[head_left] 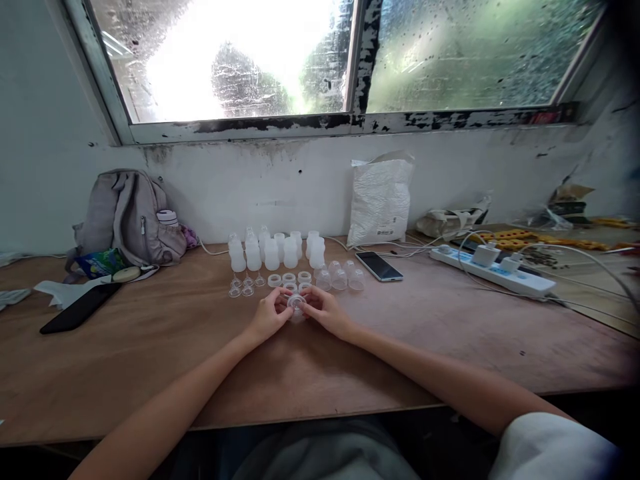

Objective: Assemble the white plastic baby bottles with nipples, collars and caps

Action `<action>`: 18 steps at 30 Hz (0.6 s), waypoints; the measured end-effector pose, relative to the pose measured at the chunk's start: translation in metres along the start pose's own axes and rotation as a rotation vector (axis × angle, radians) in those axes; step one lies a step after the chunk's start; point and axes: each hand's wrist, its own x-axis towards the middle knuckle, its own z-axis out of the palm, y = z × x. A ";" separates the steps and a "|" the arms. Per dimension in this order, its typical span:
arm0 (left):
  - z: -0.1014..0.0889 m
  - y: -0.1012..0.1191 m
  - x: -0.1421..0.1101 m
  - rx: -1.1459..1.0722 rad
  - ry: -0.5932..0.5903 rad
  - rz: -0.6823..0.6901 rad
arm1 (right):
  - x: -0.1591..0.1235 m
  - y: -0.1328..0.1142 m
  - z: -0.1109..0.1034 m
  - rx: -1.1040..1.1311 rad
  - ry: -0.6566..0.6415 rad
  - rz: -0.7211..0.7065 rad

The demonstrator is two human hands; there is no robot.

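Note:
My left hand (pixel 270 317) and my right hand (pixel 329 313) meet at the middle of the table, fingers closed around a bottle collar ring (pixel 297 303) with what looks like a clear nipple in it. Just beyond my fingertips lie several white collar rings (pixel 275 281). To their left, clear bottle nipples (pixel 235 291) rest on their bases in short rows. Clear dome caps (pixel 356 280) stand to the right of the rings. Behind these are rows of frosted baby bottles (pixel 271 255); some at the left have nipples on top.
A phone (pixel 380 266) lies right of the caps, before a white plastic package (pixel 380 200). Farther right is a power strip (pixel 495 272) with chargers and cables. At left are a grey backpack (pixel 127 217) and a black phone-like slab (pixel 80 309). The table's front edge (pixel 320 420) is near my body.

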 end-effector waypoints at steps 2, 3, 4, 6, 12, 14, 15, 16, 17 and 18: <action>0.001 -0.002 0.000 0.035 0.003 0.011 | -0.002 -0.001 0.000 -0.055 -0.030 -0.055; 0.001 -0.002 0.000 0.049 0.003 0.020 | -0.003 -0.001 0.001 -0.078 -0.043 -0.080; 0.001 -0.001 0.000 0.064 0.003 0.031 | -0.003 -0.001 0.001 -0.098 -0.052 -0.100; 0.000 0.001 -0.001 0.107 0.005 0.059 | -0.003 0.001 0.002 -0.129 -0.057 -0.127; 0.000 0.009 -0.004 0.236 0.002 0.138 | -0.001 0.005 0.001 -0.176 -0.031 -0.131; 0.001 0.009 -0.005 0.278 -0.003 0.155 | -0.001 0.005 0.001 -0.191 -0.020 -0.128; 0.001 0.009 -0.006 0.301 -0.004 0.163 | -0.001 0.004 0.001 -0.196 -0.013 -0.127; 0.002 0.009 -0.006 0.325 0.000 0.172 | -0.001 0.004 0.002 -0.201 -0.007 -0.126; 0.002 0.008 -0.006 0.347 0.005 0.182 | -0.002 0.003 0.002 -0.204 0.000 -0.125; 0.002 0.008 -0.007 0.367 0.007 0.191 | -0.002 0.002 0.002 -0.207 0.002 -0.124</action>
